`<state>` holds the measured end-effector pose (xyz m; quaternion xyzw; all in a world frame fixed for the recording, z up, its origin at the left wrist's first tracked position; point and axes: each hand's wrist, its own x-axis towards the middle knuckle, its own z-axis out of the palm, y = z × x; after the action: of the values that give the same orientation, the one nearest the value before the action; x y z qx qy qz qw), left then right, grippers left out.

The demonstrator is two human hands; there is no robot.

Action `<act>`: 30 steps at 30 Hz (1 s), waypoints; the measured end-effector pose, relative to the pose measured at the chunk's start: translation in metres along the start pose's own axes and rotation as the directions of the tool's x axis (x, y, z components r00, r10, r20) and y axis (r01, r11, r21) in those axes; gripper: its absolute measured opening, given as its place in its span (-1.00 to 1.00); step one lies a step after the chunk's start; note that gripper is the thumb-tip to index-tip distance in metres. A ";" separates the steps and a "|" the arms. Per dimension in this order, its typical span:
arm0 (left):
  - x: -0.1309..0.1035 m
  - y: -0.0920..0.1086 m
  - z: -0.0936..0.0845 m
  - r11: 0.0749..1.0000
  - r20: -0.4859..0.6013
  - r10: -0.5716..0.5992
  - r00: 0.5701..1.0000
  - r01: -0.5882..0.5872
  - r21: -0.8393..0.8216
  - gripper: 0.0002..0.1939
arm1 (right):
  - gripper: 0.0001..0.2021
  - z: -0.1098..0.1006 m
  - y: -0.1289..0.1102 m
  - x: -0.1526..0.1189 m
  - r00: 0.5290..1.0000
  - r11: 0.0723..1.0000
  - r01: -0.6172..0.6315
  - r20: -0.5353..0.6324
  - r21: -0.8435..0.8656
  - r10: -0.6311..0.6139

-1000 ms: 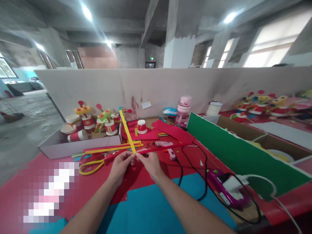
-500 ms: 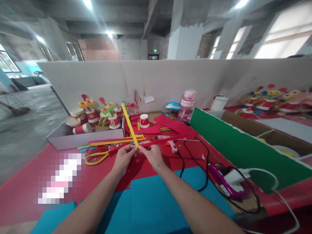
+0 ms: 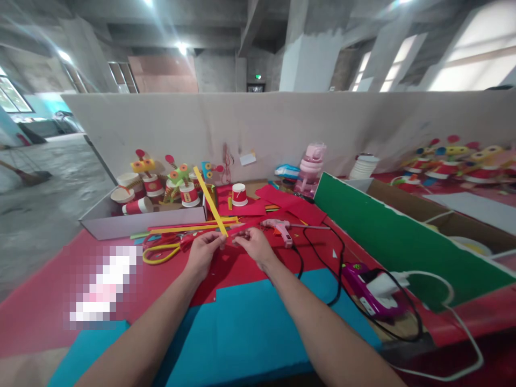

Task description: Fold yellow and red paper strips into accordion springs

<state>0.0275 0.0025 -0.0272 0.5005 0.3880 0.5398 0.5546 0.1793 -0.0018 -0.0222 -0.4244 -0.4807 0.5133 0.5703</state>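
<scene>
My left hand pinches the lower end of a yellow paper strip, which slants up and to the left. Close beside it, my right hand has its fingers closed on a red paper strip that points up and to the right. The two strips come near each other between my hands. Yellow-handled scissors lie left of my left hand, below more paper strips. Beyond my right hand rests a pink glue gun.
Paper-cup figures stand in a white box at the back left. A red cup stands behind my hands. On the right are a green-sided box, a purple power strip and cables. Blue sheets lie in front.
My hands have moved slightly apart, and the red strip's near end has drawn away from the yellow strip's end. The view has shifted a little.
</scene>
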 end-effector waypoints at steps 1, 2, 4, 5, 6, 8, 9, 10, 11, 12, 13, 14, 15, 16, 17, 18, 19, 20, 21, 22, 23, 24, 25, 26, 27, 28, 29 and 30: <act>0.000 0.000 0.000 1.000 0.008 0.001 1.000 -0.001 -0.006 -0.80 | -0.87 0.000 0.001 0.001 0.999 0.999 -0.034 -0.026 0.032 0.035; 0.000 0.000 -0.001 1.000 0.018 0.003 1.000 -0.002 -0.010 -0.81 | -0.87 0.000 0.002 0.002 0.997 0.997 -0.061 -0.048 0.055 0.064; -0.001 0.001 0.000 1.000 0.041 0.001 0.999 -0.001 -0.015 -0.81 | -0.86 0.001 0.005 0.001 0.995 0.991 -0.094 -0.036 0.095 0.098; -0.002 0.002 0.001 1.000 0.048 -0.004 0.999 0.005 -0.017 -0.82 | -0.84 0.002 0.006 0.001 0.995 0.988 -0.101 -0.016 0.117 0.103; -0.003 0.002 0.002 1.000 0.053 -0.011 0.999 0.012 -0.019 -0.82 | -0.82 0.003 0.007 -0.001 0.995 0.985 -0.103 0.002 0.139 0.104; -0.005 0.004 0.004 1.000 0.053 -0.019 0.998 0.020 -0.017 -0.82 | -0.78 0.006 0.009 -0.003 0.995 0.980 -0.099 0.019 0.172 0.097; -0.005 0.004 0.005 1.000 0.051 -0.021 0.998 0.021 -0.014 -0.81 | -0.76 0.007 0.010 -0.003 0.995 0.978 -0.096 0.018 0.187 0.094; -0.006 0.005 0.005 1.000 0.049 -0.021 0.999 0.022 -0.011 -0.81 | -0.74 0.008 0.010 -0.004 0.995 0.975 -0.096 0.016 0.200 0.095; -0.006 0.005 0.006 1.000 0.047 -0.023 0.999 0.023 -0.008 -0.80 | -0.73 0.008 0.011 -0.004 0.995 0.973 -0.098 0.019 0.207 0.096; -0.006 0.006 0.006 1.000 0.041 -0.025 0.999 0.025 -0.007 -0.80 | -0.71 0.008 0.011 -0.004 0.995 0.973 -0.098 0.026 0.207 0.095; -0.006 0.006 0.006 1.000 0.037 -0.029 0.999 0.030 -0.008 -0.80 | -0.71 0.008 0.011 -0.004 0.995 0.975 -0.094 0.027 0.203 0.091; -0.006 0.005 0.006 0.999 0.030 -0.032 0.999 0.032 -0.012 -0.80 | -0.70 0.008 0.011 -0.005 0.996 0.976 -0.088 0.026 0.197 0.084; -0.006 0.005 0.006 0.999 0.025 -0.032 0.999 0.033 -0.018 -0.81 | -0.70 0.008 0.011 -0.005 0.997 0.979 -0.078 0.023 0.187 0.075; -0.006 0.005 0.006 0.999 0.020 -0.033 0.999 0.034 -0.026 -0.81 | -0.70 0.008 0.011 -0.005 0.998 0.982 -0.068 0.019 0.177 0.065; -0.006 0.005 0.006 0.999 0.017 -0.036 0.999 0.037 -0.035 -0.82 | -0.70 0.008 0.010 -0.006 0.998 0.984 -0.057 0.017 0.166 0.055; -0.007 0.004 0.006 0.998 0.012 -0.041 0.999 0.041 -0.042 -0.82 | -0.69 0.008 0.009 -0.006 0.999 0.987 -0.048 0.020 0.155 0.045; -0.007 0.004 0.006 0.998 0.003 -0.047 0.999 0.047 -0.046 -0.82 | -0.69 0.008 0.008 -0.007 0.999 0.989 -0.037 0.026 0.141 0.034; -0.007 0.004 0.006 0.997 -0.010 -0.053 0.999 0.052 -0.049 -0.83 | -0.68 0.008 0.007 -0.008 0.999 0.992 -0.026 0.033 0.122 0.022; -0.008 0.004 0.007 0.997 -0.020 -0.059 0.998 0.058 -0.050 -0.83 | -0.68 0.008 0.006 -0.008 0.999 0.995 -0.016 0.033 0.103 0.012; -0.008 0.004 0.007 0.997 -0.026 -0.060 0.998 0.059 -0.048 -0.83 | -0.68 0.008 0.005 -0.009 1.000 0.996 -0.007 0.030 0.083 0.005; -0.009 0.004 0.007 0.998 -0.028 -0.057 0.998 0.055 -0.044 -0.83 | -0.68 0.008 0.004 -0.009 1.000 0.998 0.000 0.026 0.064 -0.002; -0.009 0.004 0.007 0.998 -0.027 -0.051 0.998 0.050 -0.037 -0.83 | -0.68 0.008 0.004 -0.010 1.000 0.999 0.005 0.022 0.046 -0.006; -0.009 0.004 0.007 0.999 -0.026 -0.047 0.999 0.046 -0.027 -0.84 | -0.68 0.008 0.003 -0.010 1.000 0.999 0.007 0.017 0.032 -0.008; -0.010 0.004 0.007 0.999 -0.027 -0.044 0.999 0.044 -0.013 -0.84 | -0.69 0.008 0.002 -0.011 1.000 1.000 0.008 0.014 0.022 -0.008; -0.010 0.004 0.007 0.999 -0.031 -0.044 0.999 0.044 0.002 -0.84 | -0.69 0.008 0.002 -0.011 1.000 1.000 0.010 0.012 0.015 -0.010; -0.010 0.004 0.007 0.999 -0.036 -0.047 0.998 0.048 0.013 -0.83 | -0.70 0.008 0.002 -0.011 1.000 1.000 0.014 0.010 0.008 -0.014; -0.010 0.003 0.007 0.998 -0.040 -0.053 0.998 0.054 0.020 -0.82 | -0.72 0.007 0.002 -0.010 1.000 1.000 0.018 0.005 -0.002 -0.018; -0.010 0.004 0.007 0.998 -0.043 -0.061 0.997 0.062 0.024 -0.81 | -0.73 0.007 0.002 -0.010 1.000 1.000 0.026 -0.003 -0.014 -0.026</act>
<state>0.0329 -0.0091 -0.0235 0.4837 0.4215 0.5282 0.5562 0.1718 -0.0116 -0.0243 -0.4229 -0.4890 0.5016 0.5748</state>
